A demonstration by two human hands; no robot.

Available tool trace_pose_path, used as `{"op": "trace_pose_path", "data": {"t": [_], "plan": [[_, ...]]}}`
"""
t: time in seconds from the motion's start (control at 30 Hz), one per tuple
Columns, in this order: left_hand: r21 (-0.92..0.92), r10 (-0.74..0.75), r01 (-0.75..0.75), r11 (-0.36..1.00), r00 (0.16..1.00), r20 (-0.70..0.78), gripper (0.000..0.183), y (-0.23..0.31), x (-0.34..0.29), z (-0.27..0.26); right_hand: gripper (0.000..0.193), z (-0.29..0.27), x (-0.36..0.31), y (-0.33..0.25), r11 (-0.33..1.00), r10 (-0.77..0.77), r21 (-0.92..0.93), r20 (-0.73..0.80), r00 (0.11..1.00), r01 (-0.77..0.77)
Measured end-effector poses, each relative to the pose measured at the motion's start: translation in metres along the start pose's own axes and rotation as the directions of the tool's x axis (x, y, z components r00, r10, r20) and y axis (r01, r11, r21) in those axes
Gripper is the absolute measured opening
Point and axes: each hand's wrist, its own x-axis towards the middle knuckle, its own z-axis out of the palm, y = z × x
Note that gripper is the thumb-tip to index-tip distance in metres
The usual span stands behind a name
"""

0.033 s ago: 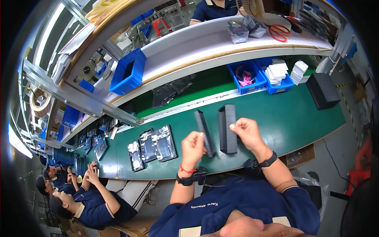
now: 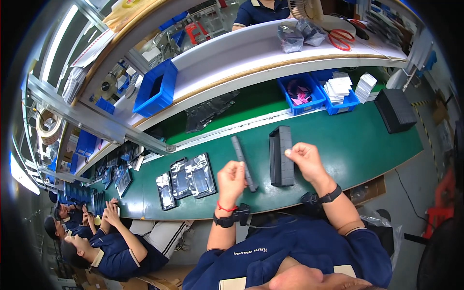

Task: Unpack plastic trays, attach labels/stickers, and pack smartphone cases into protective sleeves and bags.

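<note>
My left hand (image 2: 232, 180) is closed, fingers pinching a thin black flat tray-like piece (image 2: 245, 164) that I hold up on edge. My right hand (image 2: 308, 159) is closed too, thumb and fingers gripping the right side of a thicker black box-shaped tray (image 2: 281, 157). That tray stands on its side with its hollow turned left toward the thin piece. A gap separates the two. Left of my left hand, several black trays with shiny clear film (image 2: 200, 175) lie on the green table (image 2: 328, 140).
A black block-shaped stack (image 2: 395, 111) stands at the table's right end. Blue bins hold pink pieces (image 2: 302, 96) and white cards (image 2: 338, 89). Above is a white shelf (image 2: 227, 46) with an empty blue bin (image 2: 157, 88) and red-handled scissors (image 2: 341, 40). Co-workers (image 2: 113, 241) sit at left.
My left hand and the thin black piece have moved left, so the gap to the box-shaped tray is wider. My right hand and its tray have shifted slightly right.
</note>
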Motion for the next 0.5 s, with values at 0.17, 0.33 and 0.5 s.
{"op": "trace_pose_path", "data": {"t": [0.17, 0.33, 0.5], "plan": [[0.886, 0.202, -0.211, 0.413, 0.97, 0.137, 0.039, -0.019, 0.02, -0.031, 0.016, -0.027, -0.003, -0.003, 0.998, 0.013, 0.061, 0.015, 1.0, -0.014], [0.371, 0.127, -0.223, 0.902, 0.956, 0.265, 0.033, 0.015, 0.002, 0.041, 0.017, -0.004, -0.012, 0.0, 0.991, -0.068, -0.108, 0.055, 0.996, 0.074], [0.122, 0.257, -0.291, 0.949, 0.937, 0.235, 0.033, -0.008, 0.006, 0.07, 0.018, -0.012, -0.013, 0.007, 0.958, -0.174, -0.227, 0.016, 0.985, 0.173]]}}
